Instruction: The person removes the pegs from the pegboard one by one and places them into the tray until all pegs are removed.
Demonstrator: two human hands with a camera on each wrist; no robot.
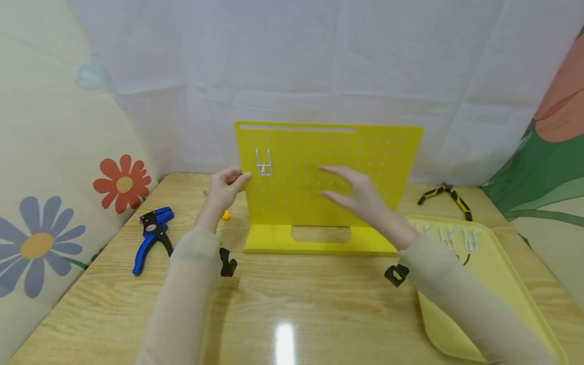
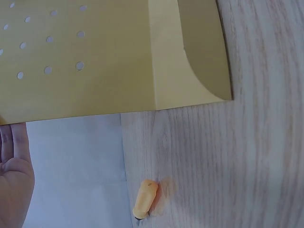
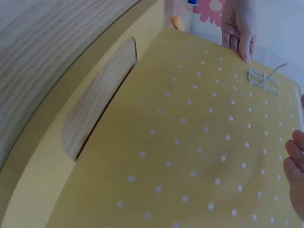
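A yellow pegboard (image 1: 301,195) stands upright on its base on the wooden table. One white wire hook (image 1: 264,169) hangs at its upper left, with its prong sticking out toward me. My left hand (image 1: 223,190) grips the board's left edge, thumb on the front and fingers behind it. In the left wrist view only part of that hand (image 2: 14,175) shows beside the edge. Before the middle of the board is my right hand (image 1: 356,192), thumb and fingers spread apart with nothing between them. The right wrist view shows the hook (image 3: 264,80) near the left thumb.
Several white hooks (image 1: 471,241) lie at the far end of a yellow tray (image 1: 497,299) on the right. Yellow-black pliers (image 1: 461,203) rest behind it. A blue-black wire stripper (image 1: 155,228) lies at left. Behind my left hand is an orange-yellow handle (image 2: 146,197).
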